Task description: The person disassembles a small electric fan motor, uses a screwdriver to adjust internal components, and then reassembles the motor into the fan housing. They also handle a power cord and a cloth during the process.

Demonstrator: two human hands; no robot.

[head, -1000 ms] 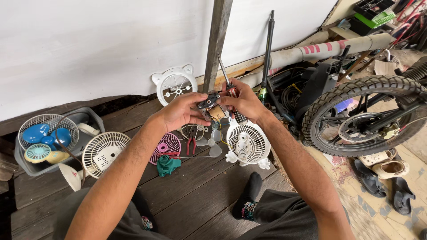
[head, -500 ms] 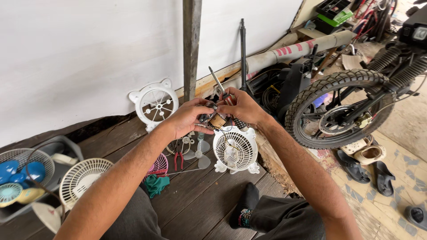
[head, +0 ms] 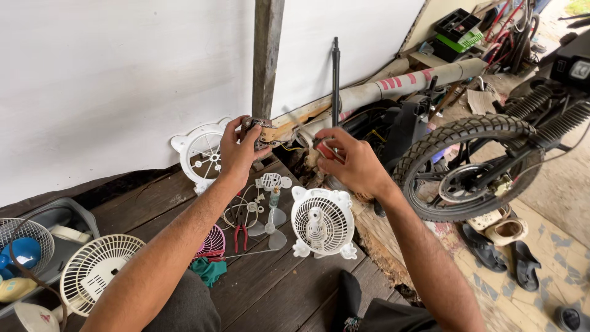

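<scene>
Mid-frame, left hand has its fingers wrapped round a small fan motor trailing wires, up by the wooden post. Right hand pinches a red-handled tool, above the white fan grille on the floor.

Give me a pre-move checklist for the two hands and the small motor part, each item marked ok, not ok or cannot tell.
1. Left hand grips the small metal fan motor with yellow wires: ok.
2. Right hand holds a small red-handled tool: ok, though its tip is hidden.
3. Tool touches the motor: not ok, the hands are apart.
4. Wires free of snags: cannot tell, too thin to follow.
5. White fan grille housing with round feet lies within reach on the dark wooden floor: ok.
6. Red-handled pliers lie near the left forearm: ok.
</scene>
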